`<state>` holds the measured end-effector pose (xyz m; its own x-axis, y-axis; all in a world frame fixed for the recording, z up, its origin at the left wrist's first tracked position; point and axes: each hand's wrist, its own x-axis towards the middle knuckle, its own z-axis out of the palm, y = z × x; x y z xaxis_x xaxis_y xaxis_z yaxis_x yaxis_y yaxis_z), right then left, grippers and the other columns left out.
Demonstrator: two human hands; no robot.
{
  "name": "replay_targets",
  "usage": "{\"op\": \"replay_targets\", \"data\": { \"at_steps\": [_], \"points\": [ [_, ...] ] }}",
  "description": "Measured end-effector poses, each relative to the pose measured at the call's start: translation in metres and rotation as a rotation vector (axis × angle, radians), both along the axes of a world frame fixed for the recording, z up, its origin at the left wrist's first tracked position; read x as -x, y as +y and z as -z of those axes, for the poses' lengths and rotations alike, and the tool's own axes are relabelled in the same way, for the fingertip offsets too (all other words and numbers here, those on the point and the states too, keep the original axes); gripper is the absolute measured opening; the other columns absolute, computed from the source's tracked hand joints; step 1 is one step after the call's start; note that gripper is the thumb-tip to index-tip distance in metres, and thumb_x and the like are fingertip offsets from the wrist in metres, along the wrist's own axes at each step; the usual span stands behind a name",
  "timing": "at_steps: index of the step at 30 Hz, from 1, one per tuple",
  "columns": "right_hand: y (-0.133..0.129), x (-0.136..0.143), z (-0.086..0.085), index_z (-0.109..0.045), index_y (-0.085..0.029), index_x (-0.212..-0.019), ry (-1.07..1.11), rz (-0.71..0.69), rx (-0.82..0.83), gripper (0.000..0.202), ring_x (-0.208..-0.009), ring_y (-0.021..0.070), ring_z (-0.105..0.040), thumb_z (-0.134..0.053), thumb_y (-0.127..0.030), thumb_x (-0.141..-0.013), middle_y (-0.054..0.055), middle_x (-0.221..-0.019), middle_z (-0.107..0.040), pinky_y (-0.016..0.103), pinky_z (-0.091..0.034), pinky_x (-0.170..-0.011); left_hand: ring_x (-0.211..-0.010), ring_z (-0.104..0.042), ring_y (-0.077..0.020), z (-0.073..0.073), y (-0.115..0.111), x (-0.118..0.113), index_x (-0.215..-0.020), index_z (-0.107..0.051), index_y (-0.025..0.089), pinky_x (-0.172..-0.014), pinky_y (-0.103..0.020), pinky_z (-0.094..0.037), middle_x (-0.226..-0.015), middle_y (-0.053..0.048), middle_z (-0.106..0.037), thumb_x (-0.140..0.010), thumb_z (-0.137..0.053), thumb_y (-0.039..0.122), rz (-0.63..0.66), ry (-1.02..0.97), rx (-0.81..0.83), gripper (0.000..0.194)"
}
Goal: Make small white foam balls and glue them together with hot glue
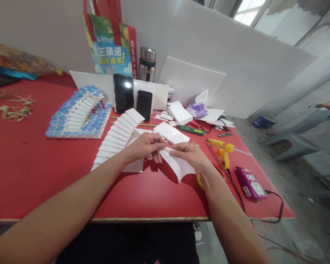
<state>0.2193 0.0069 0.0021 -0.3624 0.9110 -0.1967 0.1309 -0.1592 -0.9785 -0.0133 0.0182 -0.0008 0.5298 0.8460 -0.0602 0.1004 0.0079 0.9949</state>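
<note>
A sheet of white paper (180, 168) curves down between my hands above the red table. My left hand (150, 145) pinches its upper left edge, which looks rolled or folded into a narrow strip. Farther along that same edge, my right hand (189, 152) has thumb and fingers closed on the paper. Just left of my left hand is a stair-like model of overlapping white strips (114, 139), partly hidden by my forearm, with a white board (134, 167) beside it. A white block (172, 132) lies behind the hands.
A yellow glue gun (222, 148) and purple power socket (251, 183) with cords are at right. Beyond my hands lie a green utility knife (192, 129) and tissue pack (199, 108). Two phones (123, 93) lean at the back. A blue-and-white arched model (77, 113) stands left.
</note>
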Motion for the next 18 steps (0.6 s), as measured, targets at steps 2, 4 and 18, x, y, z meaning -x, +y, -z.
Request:
{"op": "replay_targets", "data": {
  "at_steps": [2,4,18],
  "points": [
    [0.0002,0.0,-0.0002,-0.088,-0.025,-0.098,0.011,0.057,-0.014,0.034,-0.072,0.0168,-0.07,-0.094,-0.037,-0.068,0.003,-0.085,-0.082,0.032,-0.053,-0.072,-0.059,-0.077,-0.017,0.0008,0.0011,0.0004,-0.104,-0.068,0.014,-0.046,-0.018,-0.05,-0.063,-0.005,-0.077,-0.095,-0.071,0.035,-0.017,-0.014,0.0,0.022],
    [0.0006,-0.0009,-0.0006,-0.088,-0.025,-0.098,0.036,0.103,-0.038,0.034,-0.07,0.016,-0.068,-0.095,-0.035,-0.066,0.002,-0.083,-0.082,0.032,-0.052,-0.068,-0.057,-0.075,-0.016,0.0008,0.0013,0.0006,-0.107,-0.07,0.014,-0.046,-0.018,-0.051,-0.065,-0.005,-0.077,-0.093,-0.074,0.033,-0.043,-0.039,0.006,0.024],
    [0.0018,-0.0009,0.0032,-0.088,-0.034,-0.09,0.024,0.13,-0.226,0.016,-0.09,0.0218,-0.074,-0.081,-0.025,-0.079,0.002,-0.097,-0.084,0.04,-0.057,-0.086,-0.065,-0.073,-0.0135,0.0,0.0049,0.0033,-0.097,-0.084,0.013,-0.063,-0.022,-0.059,-0.072,-0.008,-0.079,-0.08,-0.082,0.018,-0.098,-0.297,0.193,0.018]
  ]
}}
